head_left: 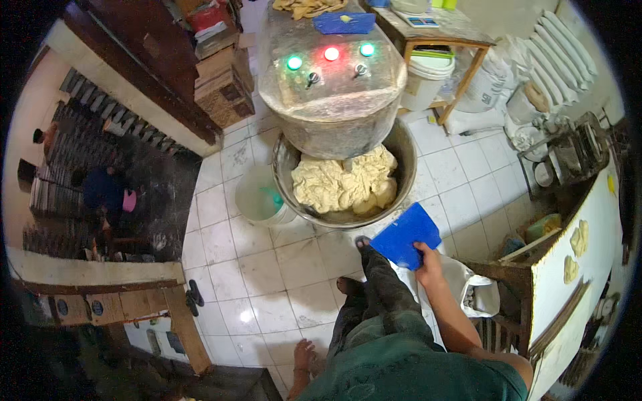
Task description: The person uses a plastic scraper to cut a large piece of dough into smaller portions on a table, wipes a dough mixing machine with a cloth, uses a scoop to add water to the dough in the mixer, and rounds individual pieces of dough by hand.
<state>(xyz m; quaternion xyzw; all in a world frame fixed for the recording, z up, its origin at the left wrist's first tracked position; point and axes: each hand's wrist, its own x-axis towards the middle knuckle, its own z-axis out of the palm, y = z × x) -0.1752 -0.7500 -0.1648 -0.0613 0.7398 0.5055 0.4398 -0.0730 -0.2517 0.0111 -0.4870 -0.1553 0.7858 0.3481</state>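
A: In the head view, where is the dough?

B: The dough [348,179] sits in the metal bowl [406,167] under the mixer [334,100], in one lumpy mass.

A: And the person's hands?

B: The right hand [428,260] grasps a blue scraper [404,234] by one edge. The left hand [305,354] hangs low with its fingers loosely spread, and nothing shows in it.

A: How far along does the work look?

B: The dough seems largely brought together; whether it is mixed enough cannot be told. All of that mass lies inside the bowl, and the scraper is outside it, so any scraping looks left to do.

A: What about edges and room?

B: The scraper's near corner lies just beside the bowl's rim; touching or apart, it's hard to say. A pale bucket [254,200] crowds the bowl's left side. Open floor tiles [234,281] stretch left of the legs, while a white sack [478,287] and a table [548,294] tighten the right.
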